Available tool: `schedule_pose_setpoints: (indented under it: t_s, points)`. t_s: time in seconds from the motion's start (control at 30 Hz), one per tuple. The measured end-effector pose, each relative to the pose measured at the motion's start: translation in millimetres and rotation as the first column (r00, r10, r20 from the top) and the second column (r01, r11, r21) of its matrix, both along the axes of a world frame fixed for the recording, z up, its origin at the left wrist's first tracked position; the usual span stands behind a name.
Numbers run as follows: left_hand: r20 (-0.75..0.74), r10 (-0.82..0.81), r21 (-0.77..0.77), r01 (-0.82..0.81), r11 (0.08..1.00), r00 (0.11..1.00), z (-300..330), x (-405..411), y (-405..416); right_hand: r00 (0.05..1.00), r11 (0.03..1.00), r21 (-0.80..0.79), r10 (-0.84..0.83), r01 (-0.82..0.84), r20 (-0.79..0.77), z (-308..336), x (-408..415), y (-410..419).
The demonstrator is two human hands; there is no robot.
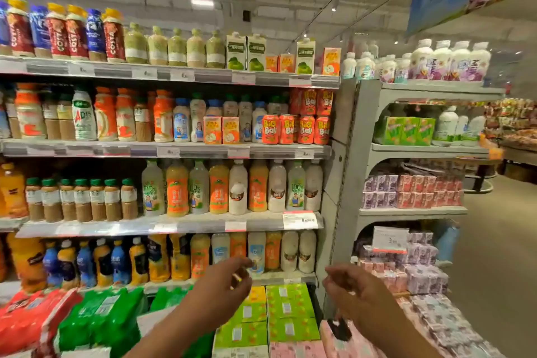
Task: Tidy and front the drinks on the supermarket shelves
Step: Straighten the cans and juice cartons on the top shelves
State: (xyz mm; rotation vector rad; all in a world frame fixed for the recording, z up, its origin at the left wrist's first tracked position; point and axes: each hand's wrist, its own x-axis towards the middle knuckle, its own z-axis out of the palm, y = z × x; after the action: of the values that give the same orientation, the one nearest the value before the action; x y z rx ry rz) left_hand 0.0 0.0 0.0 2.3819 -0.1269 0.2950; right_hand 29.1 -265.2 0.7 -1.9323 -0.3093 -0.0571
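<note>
**A:** Where do the hands sit just now, and why there?

**B:** Both hang low in front of the fourth shelf down. The left hand (223, 279) has its fingers loosely curled and holds nothing; its fingertips are just in front of the tall plastic bottle with the pale blue label (256, 253), so I judge that is the one about to be pulled forward. I cannot tell whether it touches yet.

**B:** The right hand (353, 288) is apart from the shelf, near the grey metal upright (338, 171). Its fingers are curled too, but blur hides whether they pinch anything. A small dark object (339, 328) shows beneath the wrist; what it is I cannot tell.

**A:** And the drinks themselves?

**B:** Mostly at the shelf lip with labels outward, which is how fronting should look. The mixed row of tall orange and white juice bottles (232, 187) on the third shelf stands flush to the edge. The small orange cartons (221, 130) on the second shelf stand before taller bottles, hiding their labels, probably misplaced. On the top shelf the red and blue coffee bottles (66, 33) alternate unevenly.

**A:** Below the hands?

**B:** Shrink-wrapped green and yellow multipacks (279, 311), stacked flat as bulk stock.
</note>
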Motion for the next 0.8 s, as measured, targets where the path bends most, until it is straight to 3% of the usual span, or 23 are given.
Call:
schedule_pose_setpoints:
  t_s: [0.33, 0.47, 0.8]
  points:
    - [0.156, 0.034, 0.133, -0.055, 0.990, 0.987, 70.3, 179.1, 15.5, 0.988, 0.994, -0.078, 0.088, -0.078, 0.128, 44.1, 187.6, 23.1]
    - [0.192, 0.022, 0.178, -0.057, 0.982, 0.981, 101.0, 239.1, 33.7, 0.972, 0.993, -0.110, 0.057, -0.033, 0.227, 66.3, 238.3, 41.5]
    - [0.266, 0.070, 0.157, -0.115, 0.981, 0.961, 143.0, 351.1, 53.8, 0.964, 0.996, -0.049, -0.056, 0.071, 0.260, 120.5, 357.1, 82.0]
